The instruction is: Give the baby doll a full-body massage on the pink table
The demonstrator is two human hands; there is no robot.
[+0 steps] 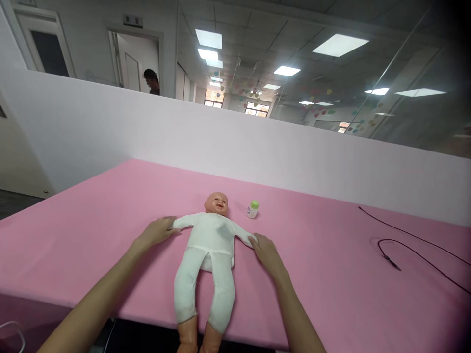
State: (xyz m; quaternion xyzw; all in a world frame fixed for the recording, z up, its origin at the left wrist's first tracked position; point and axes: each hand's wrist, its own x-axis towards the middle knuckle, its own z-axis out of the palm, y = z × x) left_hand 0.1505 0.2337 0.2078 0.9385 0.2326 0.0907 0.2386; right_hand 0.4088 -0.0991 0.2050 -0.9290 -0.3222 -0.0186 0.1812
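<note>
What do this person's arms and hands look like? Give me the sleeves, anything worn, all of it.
The left hand and right hand are bare, with slim fingers. The left forearm and right forearm are slim and bare too. No sleeve, glove, watch, band or cable shows on either.
</note>
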